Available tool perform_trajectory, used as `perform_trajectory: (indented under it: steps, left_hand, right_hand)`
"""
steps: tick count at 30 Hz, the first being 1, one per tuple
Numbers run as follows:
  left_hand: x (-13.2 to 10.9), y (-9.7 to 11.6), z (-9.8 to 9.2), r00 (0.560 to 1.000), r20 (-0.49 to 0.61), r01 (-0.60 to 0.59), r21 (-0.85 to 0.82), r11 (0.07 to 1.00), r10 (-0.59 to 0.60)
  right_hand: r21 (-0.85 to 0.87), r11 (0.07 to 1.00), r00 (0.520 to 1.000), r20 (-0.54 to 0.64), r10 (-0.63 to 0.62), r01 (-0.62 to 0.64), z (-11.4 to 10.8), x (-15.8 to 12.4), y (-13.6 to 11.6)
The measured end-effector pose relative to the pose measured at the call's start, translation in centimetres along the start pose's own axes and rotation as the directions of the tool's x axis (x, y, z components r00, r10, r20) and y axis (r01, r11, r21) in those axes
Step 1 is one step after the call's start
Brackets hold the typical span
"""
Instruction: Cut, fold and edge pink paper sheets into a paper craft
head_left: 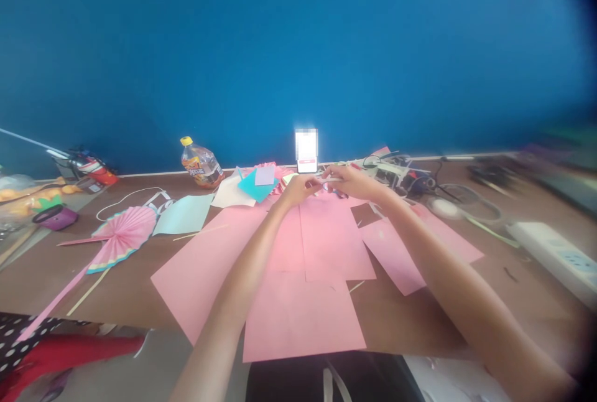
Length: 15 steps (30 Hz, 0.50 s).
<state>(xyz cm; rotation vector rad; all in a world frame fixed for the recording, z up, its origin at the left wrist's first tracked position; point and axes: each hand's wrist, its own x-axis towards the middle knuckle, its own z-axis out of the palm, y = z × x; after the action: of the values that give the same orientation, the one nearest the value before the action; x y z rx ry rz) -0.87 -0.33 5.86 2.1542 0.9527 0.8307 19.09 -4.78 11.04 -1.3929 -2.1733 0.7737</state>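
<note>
Far end of the tabletop: you had both arms stretched out across it, and your hands met just in front of the phone.
Left hand: your grip was drawn almost closed, the fingers curled in and the tips pinched at the left end of a small pale piece.
Right hand: your grip was likewise nearly closed, its fingertips pinched on the right end of the same piece.
Small pale piece: it sat between your two grips and touched both, just above the far edge of the pink sheets. It was too blurred to tell what it was.
Pink sheets: several lay flat and overlapping under your forearms.
Phone: it stood upright against the blue wall, with its screen lit.
Left of your hands: a teal paper lay near, then a pale blue sheet and a pleated paper fan. A bottle lay tilted by the wall.
Right of your hands: tangled cables lay near, and a white power strip well apart.
</note>
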Motion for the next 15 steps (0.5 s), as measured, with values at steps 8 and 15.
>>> perform_trajectory:
  steps: [8,15]
  left_hand:
    - [-0.2,-1.1,-1.0,0.999,0.032,0.017,0.138,0.99,-0.022]
    - [-1.1,-3.4,-4.3,0.982,-0.026,0.185,0.364,0.913,-0.188]
  right_hand:
    - [-0.04,0.999,0.999,-0.035,0.012,-0.013,0.1,0.2,0.3]
    - [-0.044,0.999,1.0,-0.015,0.019,-0.02,0.0,0.1,0.3]
